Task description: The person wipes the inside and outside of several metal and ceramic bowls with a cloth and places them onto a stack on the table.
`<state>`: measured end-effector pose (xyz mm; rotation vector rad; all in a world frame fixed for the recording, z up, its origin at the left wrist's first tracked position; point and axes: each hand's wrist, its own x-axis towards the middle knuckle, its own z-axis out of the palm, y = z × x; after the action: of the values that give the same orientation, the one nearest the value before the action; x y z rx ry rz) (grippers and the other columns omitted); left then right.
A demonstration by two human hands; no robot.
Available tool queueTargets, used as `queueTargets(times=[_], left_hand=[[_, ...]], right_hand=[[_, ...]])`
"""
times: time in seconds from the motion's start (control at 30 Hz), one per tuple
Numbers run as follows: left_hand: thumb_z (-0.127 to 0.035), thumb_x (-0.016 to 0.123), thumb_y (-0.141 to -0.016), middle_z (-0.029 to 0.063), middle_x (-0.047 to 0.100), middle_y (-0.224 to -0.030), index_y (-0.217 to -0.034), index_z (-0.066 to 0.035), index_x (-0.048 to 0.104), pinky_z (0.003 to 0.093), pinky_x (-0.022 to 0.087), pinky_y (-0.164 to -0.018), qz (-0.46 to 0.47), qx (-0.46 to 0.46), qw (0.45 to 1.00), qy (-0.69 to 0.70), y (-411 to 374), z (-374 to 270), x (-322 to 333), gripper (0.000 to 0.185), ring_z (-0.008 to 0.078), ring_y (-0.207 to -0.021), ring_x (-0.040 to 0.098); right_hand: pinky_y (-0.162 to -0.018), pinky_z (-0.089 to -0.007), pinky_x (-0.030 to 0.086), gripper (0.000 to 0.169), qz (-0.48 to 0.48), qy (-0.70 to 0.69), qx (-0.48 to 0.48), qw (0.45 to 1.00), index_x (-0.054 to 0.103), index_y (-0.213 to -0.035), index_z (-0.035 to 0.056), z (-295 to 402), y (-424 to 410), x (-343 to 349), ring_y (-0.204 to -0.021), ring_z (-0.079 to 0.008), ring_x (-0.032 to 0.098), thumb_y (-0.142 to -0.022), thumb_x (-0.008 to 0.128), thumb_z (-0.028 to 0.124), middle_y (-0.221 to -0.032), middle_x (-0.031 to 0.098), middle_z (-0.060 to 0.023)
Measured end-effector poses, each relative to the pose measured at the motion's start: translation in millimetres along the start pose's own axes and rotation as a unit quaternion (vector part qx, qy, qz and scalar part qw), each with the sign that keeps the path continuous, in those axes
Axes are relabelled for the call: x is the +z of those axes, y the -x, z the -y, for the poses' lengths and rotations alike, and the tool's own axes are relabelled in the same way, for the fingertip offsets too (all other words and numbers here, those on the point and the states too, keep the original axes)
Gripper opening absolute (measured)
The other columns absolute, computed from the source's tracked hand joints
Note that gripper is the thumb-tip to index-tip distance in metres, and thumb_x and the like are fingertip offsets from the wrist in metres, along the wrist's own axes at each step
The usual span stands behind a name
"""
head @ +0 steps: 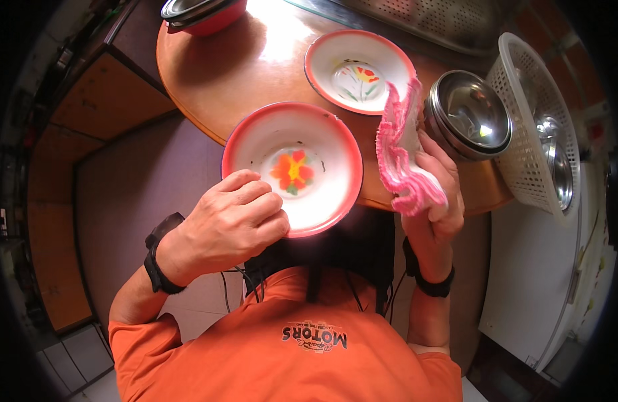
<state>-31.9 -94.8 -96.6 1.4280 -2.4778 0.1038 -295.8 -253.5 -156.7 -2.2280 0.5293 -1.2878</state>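
My left hand (pixel 228 228) grips the near-left rim of a white enamel bowl (pixel 319 201), red-rimmed with an orange flower at its centre. The bowl is tilted in front of my body, at the table's near edge. To its right, a pink-edged white cloth (pixel 402 151) hangs bunched in my right hand (pixel 439 186), apart from the bowl. Beyond lies a second enamel bowl (pixel 334 60) with a painted tulip; the cloth's upper end overlaps its right rim in view. Just past my right fingers stand nested stainless steel bowls (pixel 472 110).
The wooden table (pixel 223 95) has a rounded edge. A white plastic basket (pixel 532 166) holding metal bowls stands at right. A red basin (pixel 218 20) with metal bowls sits at the far left. A perforated metal tray (pixel 429 20) lies at the back.
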Motion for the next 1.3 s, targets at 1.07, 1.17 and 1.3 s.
queueTargets(times=[1.07, 1.17, 1.3], left_hand=[[-0.009, 0.077, -0.063, 0.0103, 0.065, -0.098, -0.077, -0.005, 0.058, 0.0511, 0.049, -0.104, -0.185, -0.022, 0.983, -0.006, 4, 5, 20, 0.024, 0.0302, -0.1, 0.066], [-0.006, 0.078, -0.064, 0.0114, 0.065, -0.101, -0.081, -0.005, 0.058, 0.0517, 0.049, -0.104, -0.198, -0.02, 0.98, 0.004, 6, 6, 23, 0.026, 0.0317, -0.102, 0.066], [-0.004, 0.079, -0.066, 0.0134, 0.064, -0.109, -0.088, -0.006, 0.057, 0.0522, 0.049, -0.104, -0.215, -0.033, 0.976, 0.017, 9, 4, 26, 0.031, 0.0335, -0.106, 0.064]], right_hand=[[-0.103, -0.0483, 0.046, 0.037, 0.231, 0.101, -0.058, 0.966, 0.061, -0.121, -0.0039, 51, -43, 60, -0.118, -0.0418, 0.064, -0.086, 0.064, 0.009, -0.125, 0.064, -0.0307], [-0.102, -0.0479, 0.047, 0.038, 0.217, 0.111, -0.068, 0.967, 0.06, -0.121, -0.0049, 50, -40, 65, -0.117, -0.0416, 0.063, -0.086, 0.064, 0.01, -0.124, 0.064, -0.031], [-0.103, -0.0474, 0.047, 0.04, 0.22, 0.102, -0.064, 0.968, 0.061, -0.121, -0.0058, 52, -37, 68, -0.12, -0.0414, 0.062, -0.086, 0.065, 0.012, -0.126, 0.064, -0.03]])
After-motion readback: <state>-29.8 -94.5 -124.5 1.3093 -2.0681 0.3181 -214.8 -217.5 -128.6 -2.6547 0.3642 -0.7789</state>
